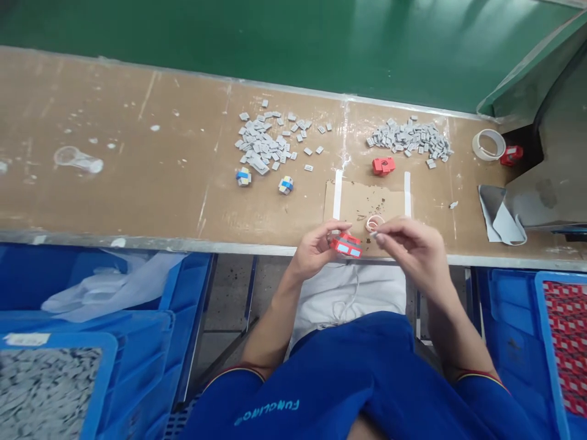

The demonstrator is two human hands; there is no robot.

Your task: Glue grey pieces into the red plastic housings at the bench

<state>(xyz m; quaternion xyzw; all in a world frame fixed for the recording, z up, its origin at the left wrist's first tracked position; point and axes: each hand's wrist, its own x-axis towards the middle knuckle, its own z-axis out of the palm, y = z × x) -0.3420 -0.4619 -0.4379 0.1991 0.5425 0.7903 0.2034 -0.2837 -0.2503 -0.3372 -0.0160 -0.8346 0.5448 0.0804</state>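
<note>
From the head camera I log the left hand (315, 249) partly curled, fingers closed round a red block piece (347, 245) with pale blue panels, held above the near edge of the bench (270, 211). Right hand (415, 247): thumb and index finger pinched on a small pale piece (373, 234), just beside the red block piece and apart from it; the small piece's exact form I cannot tell. Near the right fingertips, a small ring (375, 223) lies on a cardboard sheet (353, 205), which has white strips at its left and right sides and dark crumbs on it. Beyond the sheet: one red part (383, 165), with a heap of grey tiles (413, 137) behind it. Left of these, a second, looser spread of grey tiles (263, 143); two blue-banded pieces, one (243, 176) at left and one (285, 185) at right, lie in front of it. Far right of bench: a tape roll (488, 145) beside another red part (511, 155). Below bench level, a blue crate of grey pieces (50, 391) stands at left, a blue crate of red pieces (566, 342) at right.
</note>
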